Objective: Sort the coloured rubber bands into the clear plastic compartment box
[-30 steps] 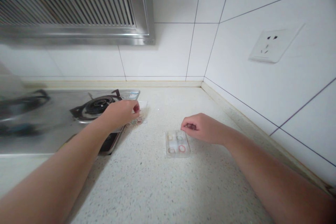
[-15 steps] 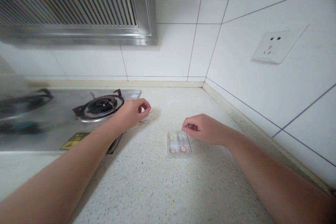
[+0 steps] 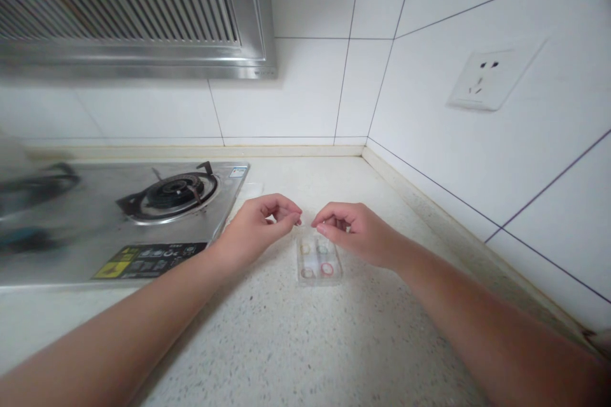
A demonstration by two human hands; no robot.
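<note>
A clear plastic compartment box [image 3: 317, 281] lies on the counter in front of me. In its front compartments are a red ring [image 3: 327, 269] and a brownish ring [image 3: 306, 273]; a yellowish ring [image 3: 304, 248] and a pale greenish ring [image 3: 323, 248] show at the back. My left hand [image 3: 267, 222] is closed in a pinch just beyond the box's back left corner, on a small thin ring that barely shows at the fingertips. Facing it, my right hand [image 3: 351, 229] pinches over the back edge; what its fingers hold, if anything, is too small to make out.
To the left is a steel gas stove [image 3: 95, 203] with a black burner [image 3: 179, 191], beneath a range hood [image 3: 191, 57]. A tiled wall with a socket [image 3: 482, 79] runs along the right. The speckled counter [image 3: 286, 343] extends toward me.
My left hand has moved right from beside the stove, carrying the thin ring to the box. My right hand stays near the box's back edge. Loose rings on the counter are now hidden.
</note>
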